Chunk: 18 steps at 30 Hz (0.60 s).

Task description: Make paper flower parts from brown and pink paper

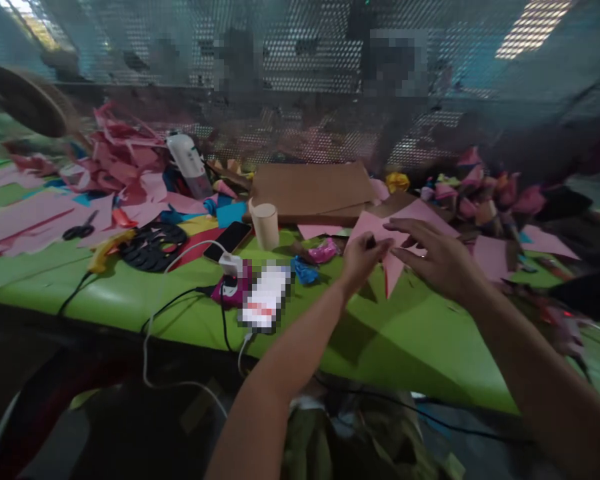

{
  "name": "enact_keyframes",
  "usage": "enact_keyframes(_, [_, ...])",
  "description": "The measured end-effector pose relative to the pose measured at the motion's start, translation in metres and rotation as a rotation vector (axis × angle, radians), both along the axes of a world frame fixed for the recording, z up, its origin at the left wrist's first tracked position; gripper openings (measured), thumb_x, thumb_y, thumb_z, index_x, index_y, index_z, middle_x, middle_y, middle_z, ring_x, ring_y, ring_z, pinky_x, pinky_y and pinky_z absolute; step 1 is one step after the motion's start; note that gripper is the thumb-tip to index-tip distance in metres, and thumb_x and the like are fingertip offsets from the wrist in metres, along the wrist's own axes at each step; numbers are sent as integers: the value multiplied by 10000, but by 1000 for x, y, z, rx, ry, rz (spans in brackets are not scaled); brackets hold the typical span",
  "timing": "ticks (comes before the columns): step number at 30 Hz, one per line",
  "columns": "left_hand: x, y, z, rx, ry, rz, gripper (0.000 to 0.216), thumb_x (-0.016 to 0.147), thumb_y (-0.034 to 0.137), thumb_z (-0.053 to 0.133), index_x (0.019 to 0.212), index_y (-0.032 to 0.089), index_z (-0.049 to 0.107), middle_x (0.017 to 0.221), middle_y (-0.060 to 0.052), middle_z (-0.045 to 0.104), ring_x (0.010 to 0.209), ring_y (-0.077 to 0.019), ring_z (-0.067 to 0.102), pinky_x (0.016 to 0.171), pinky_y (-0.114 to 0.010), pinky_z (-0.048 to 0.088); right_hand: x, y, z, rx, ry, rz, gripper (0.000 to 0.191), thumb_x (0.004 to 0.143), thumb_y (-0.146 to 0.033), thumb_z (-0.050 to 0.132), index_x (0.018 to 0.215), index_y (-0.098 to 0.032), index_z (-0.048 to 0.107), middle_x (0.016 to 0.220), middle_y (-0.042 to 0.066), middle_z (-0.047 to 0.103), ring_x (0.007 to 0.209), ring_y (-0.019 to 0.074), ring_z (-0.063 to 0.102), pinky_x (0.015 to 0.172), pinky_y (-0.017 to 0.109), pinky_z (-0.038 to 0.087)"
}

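Above the green table, my left hand (361, 259) is closed in a pinch on a piece of folded pink paper (391, 275), with pointed corners sticking out between my hands. My right hand (437, 257) is held close to the paper's right side, its fingers stretched and apart from the thumb. Whether its fingertips touch the paper I cannot tell. More pink sheets (425, 215) lie just behind. Left of my left hand are a pink crinkled wrapper (324, 250) and a crumpled blue piece (305, 271).
A pale cup (266, 227) stands before a brown cardboard piece (310, 190). Nearer are a lit phone (266, 300), a purple power socket (233, 290) and trailing cables. Scissors (80, 230), a yellow-handled tool (111, 250) and paper heaps lie left; folded pink flowers (480, 190) sit right.
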<state>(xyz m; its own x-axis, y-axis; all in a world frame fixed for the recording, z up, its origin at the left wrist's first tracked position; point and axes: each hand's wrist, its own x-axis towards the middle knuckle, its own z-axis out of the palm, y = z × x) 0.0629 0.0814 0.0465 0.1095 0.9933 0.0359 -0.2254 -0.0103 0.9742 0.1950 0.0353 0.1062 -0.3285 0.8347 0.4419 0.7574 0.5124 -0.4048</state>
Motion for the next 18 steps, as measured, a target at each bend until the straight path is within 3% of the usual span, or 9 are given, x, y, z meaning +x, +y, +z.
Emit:
enact_keyframes(4, [-2, -2, 1, 138, 33, -43, 560, 758, 444, 802, 568, 197, 337, 577, 81, 269, 594, -81, 259, 561, -249, 192, 23, 10, -3, -48, 37, 30, 469, 872, -301, 604, 1338, -259, 634, 1304, 116, 674, 749, 194, 672, 728, 403, 594])
enact_keyframes(8, [-8, -16, 8, 164, -2, -83, 563, 780, 493, 776, 568, 202, 343, 563, 78, 285, 574, -82, 270, 554, -247, 217, 29, 4, -7, -42, 136, 17, 386, 826, -275, 641, 1204, -232, 704, 1146, 108, 708, 824, 217, 700, 729, 380, 593])
enact_keyframes(13, [-15, -39, 14, 93, -36, -35, 416, 893, 467, 676, 626, 175, 546, 623, 20, 487, 623, -113, 422, 590, -257, 340, 25, -13, -12, -45, 253, 18, 232, 832, -382, 688, 999, -225, 726, 1003, 89, 724, 832, 235, 707, 706, 374, 584])
enact_keyframes(18, [-21, -58, 11, 22, -17, 38, 372, 904, 466, 661, 683, 168, 629, 694, -3, 586, 696, -134, 510, 663, -259, 409, 16, -25, -20, -102, 393, 58, 285, 812, -447, 738, 984, -221, 712, 951, 72, 734, 824, 230, 709, 747, 386, 589])
